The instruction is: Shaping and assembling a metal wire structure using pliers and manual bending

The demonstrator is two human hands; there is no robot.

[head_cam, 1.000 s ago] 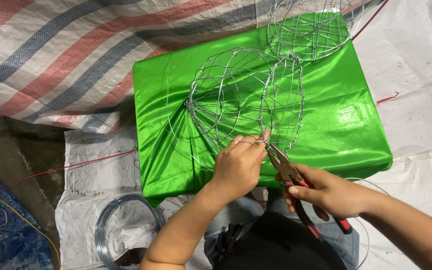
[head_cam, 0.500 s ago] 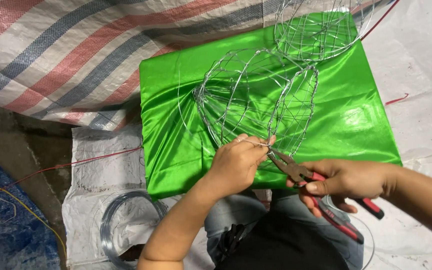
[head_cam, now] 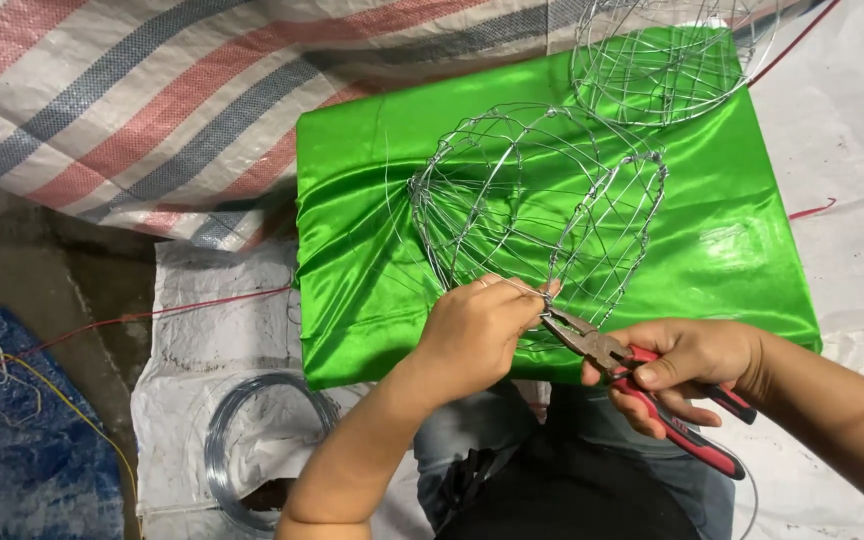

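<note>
A rounded wire frame [head_cam: 537, 195] made of thin silver wire lies on a shiny green cloth [head_cam: 372, 250]. My left hand [head_cam: 474, 330] pinches a wire at the frame's near edge. My right hand [head_cam: 687, 365] grips red-and-black-handled pliers [head_cam: 632, 375], whose jaws touch the same wire right beside my left fingers. A second wire frame [head_cam: 667, 50] rests at the far right of the cloth.
A coil of silver wire [head_cam: 252, 445] lies on white sacking at the lower left. A striped red, blue and white tarp [head_cam: 132, 100] covers the upper left. Blue fabric with thin wires [head_cam: 12, 450] sits at the far left. My lap is below the cloth.
The view has shifted slightly, so the cloth and frames sit more to the right. My right hand has slid back along the pliers' handles. My left hand stays pinched on the frame's near edge.
</note>
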